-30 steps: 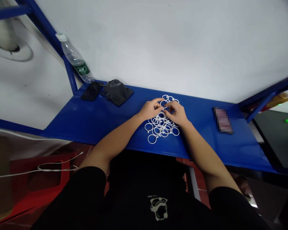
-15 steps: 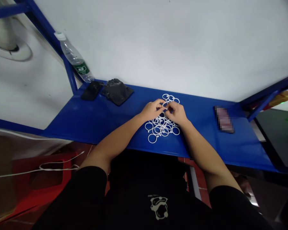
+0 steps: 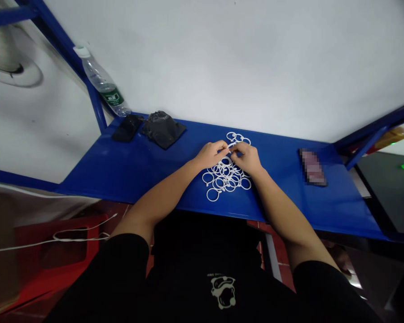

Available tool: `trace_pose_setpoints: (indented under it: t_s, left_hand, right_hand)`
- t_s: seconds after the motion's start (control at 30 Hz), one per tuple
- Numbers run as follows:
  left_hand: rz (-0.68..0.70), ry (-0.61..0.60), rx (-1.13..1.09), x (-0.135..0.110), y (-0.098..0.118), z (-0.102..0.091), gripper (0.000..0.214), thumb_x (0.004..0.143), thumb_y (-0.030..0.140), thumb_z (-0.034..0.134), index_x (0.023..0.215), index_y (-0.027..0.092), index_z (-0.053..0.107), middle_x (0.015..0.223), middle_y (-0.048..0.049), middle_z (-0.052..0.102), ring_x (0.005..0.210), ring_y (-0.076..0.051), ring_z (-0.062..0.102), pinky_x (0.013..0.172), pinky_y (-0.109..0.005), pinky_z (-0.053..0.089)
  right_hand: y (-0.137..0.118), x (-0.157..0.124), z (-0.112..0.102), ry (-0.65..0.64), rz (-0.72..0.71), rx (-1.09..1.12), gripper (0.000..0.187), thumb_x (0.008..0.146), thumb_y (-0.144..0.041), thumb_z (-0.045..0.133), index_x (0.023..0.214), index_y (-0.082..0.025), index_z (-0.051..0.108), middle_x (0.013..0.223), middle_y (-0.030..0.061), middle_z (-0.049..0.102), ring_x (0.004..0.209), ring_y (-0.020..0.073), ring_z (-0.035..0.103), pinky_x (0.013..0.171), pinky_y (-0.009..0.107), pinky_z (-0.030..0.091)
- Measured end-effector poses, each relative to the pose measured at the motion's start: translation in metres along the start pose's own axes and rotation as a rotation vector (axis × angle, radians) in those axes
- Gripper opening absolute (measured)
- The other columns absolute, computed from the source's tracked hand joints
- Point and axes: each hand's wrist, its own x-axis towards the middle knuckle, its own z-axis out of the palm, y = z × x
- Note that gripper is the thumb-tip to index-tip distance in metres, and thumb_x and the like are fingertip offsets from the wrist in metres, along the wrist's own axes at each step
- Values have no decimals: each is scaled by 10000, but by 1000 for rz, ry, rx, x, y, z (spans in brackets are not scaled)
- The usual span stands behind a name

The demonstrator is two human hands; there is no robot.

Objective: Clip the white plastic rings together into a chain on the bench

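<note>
Working at a blue counter (image 3: 138, 166), a seated person brings the left hand (image 3: 211, 155) and the right hand (image 3: 250, 159) together over a heap of white rings (image 3: 224, 181). The fingers (image 3: 222, 145) of both hands appear to pinch a single white ring (image 3: 231, 144) between them, just above the far side of the heap. The heap lies mid-counter under the two wrists, and its nearest rings sit close to the front edge. A smaller cluster of rings (image 3: 237, 136) rests just beyond the fingertips, toward the wall. At the rear left a water bottle (image 3: 103, 85) leans against the blue frame, with a black pouch (image 3: 163, 128) and a flat black case (image 3: 126, 128) beside it. A phone (image 3: 312, 168) lies well apart to the right. The grip looks slight, only fingertips on a thin, springy hoop, so the white ring could flick free if it is squeezed or twisted. It might then land in the tangle or skip off the counter to the floor by the red stool (image 3: 54, 251). Both forearms cross the front edge beside the heap, so a careless sweep of a wrist could drag the nearest rings over that edge.
</note>
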Motion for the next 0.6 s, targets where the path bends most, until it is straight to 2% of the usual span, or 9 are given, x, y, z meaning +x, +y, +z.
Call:
trace_pose_setpoints:
  t_s: [0.07, 0.13, 0.27, 0.37, 0.47, 0.53, 0.6]
  left_hand:
    - [14, -16, 34, -1, 1, 0, 201, 1099, 322, 614, 965, 206, 707, 809, 2, 751, 691, -146, 660, 718, -293, 494]
    - [30, -11, 52, -1, 0, -1, 188, 1112, 329, 608, 1045, 208, 736, 899, -21, 801, 750, -161, 710, 782, -312, 542]
    - [-3, 23, 105, 2, -4, -6, 245, 1094, 301, 660, 1302, 209, 753, 1251, -93, 843, 1102, -228, 792, 1020, -398, 592]
    - [-13, -80, 236, 2, -5, -9, 211, 1046, 332, 746, 1216, 227, 813, 1335, -90, 826, 1296, -287, 739, 1172, -496, 529]
    - [-19, -236, 324, 0, -2, -9, 197, 999, 392, 806, 1125, 247, 848, 1435, -83, 785, 1408, -338, 666, 1227, -569, 465]
    - [-22, -275, 343, -2, -1, -8, 166, 1006, 375, 786, 1095, 254, 855, 1459, -76, 770, 1422, -336, 646, 1232, -571, 447]
    - [-14, -264, 346, -2, -2, -7, 154, 1040, 327, 724, 1088, 263, 855, 1396, -62, 793, 1347, -304, 676, 1207, -540, 459]
  right_hand:
    - [2, 0, 0, 21, -4, -29, 156, 873, -156, 614, 846, -246, 738, 841, 46, 785, 809, 227, 728, 750, 347, 575]
    - [6, 0, -1, 39, 6, -47, 158, 895, -174, 611, 866, -245, 749, 861, 56, 791, 819, 233, 733, 761, 356, 581]
    - [17, -1, -8, 102, 113, -109, 216, 923, -187, 606, 987, -237, 806, 963, 82, 824, 853, 251, 744, 811, 384, 607]
    - [27, -2, -12, 90, 196, -146, 240, 944, -213, 623, 1052, -225, 837, 1079, 111, 835, 842, 256, 746, 802, 397, 609]
    - [33, -2, -14, 47, 259, -160, 234, 975, -271, 650, 1085, -222, 850, 1152, 128, 832, 812, 251, 741, 770, 397, 601]
    - [32, -2, -13, 36, 274, -147, 232, 991, -303, 656, 1086, -219, 849, 1093, 123, 836, 799, 253, 739, 781, 400, 601]
    - [28, -3, -12, 8, 246, -103, 236, 1001, -324, 654, 1090, -221, 846, 1027, 106, 838, 793, 250, 740, 798, 400, 603]
